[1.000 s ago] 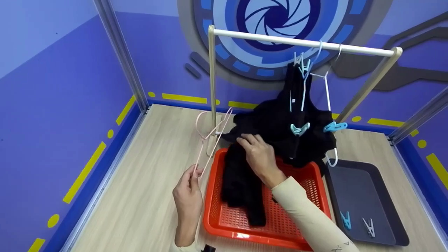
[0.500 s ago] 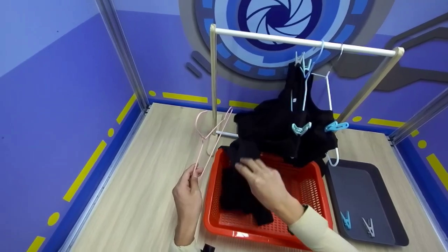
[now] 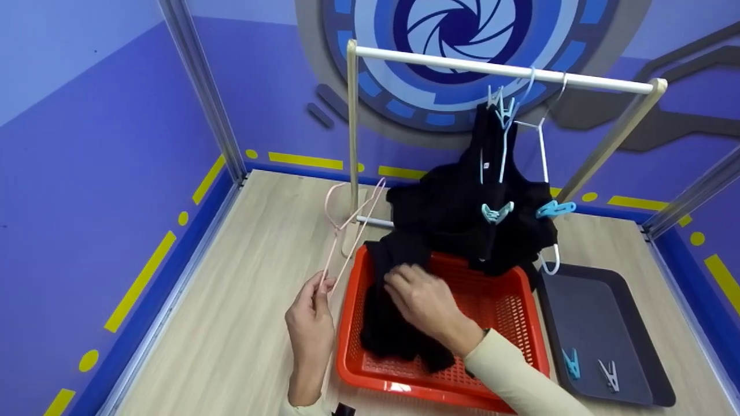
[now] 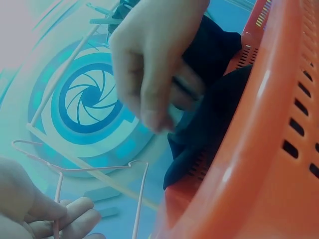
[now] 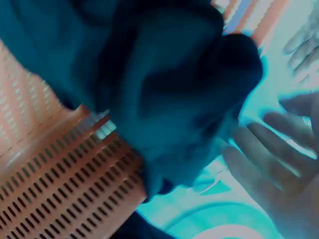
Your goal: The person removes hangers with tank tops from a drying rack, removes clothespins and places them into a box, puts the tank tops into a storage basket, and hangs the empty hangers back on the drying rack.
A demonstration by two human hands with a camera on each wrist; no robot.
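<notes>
My left hand [image 3: 310,320] pinches the lower end of a pink clothes hanger [image 3: 329,257], held left of the red basket with its hook away from me. The hanger's bar passes between thumb and fingers in the left wrist view. Over the basket [image 3: 399,387], my right hand [image 3: 426,303] is at a bunched black garment [image 3: 402,338]. Blurred, parted fingers [image 5: 264,159] show beside the bunched cloth in the right wrist view, their tips close to its edge. The garment lies partly in the basket, its far end on the back left rim.
Behind the basket, a rack [image 3: 503,69] bears black clothing [image 3: 457,202] on hangers, with pegs attached; it hangs over the basket's back. A dark tray [image 3: 595,312] on the right holds a blue peg [image 3: 571,364] and a grey peg [image 3: 610,375].
My right hand has come down from the garment's far end toward the basket's middle. That end has dropped from near the rack's foot onto the basket's rim. The left hand has stayed in place.
</notes>
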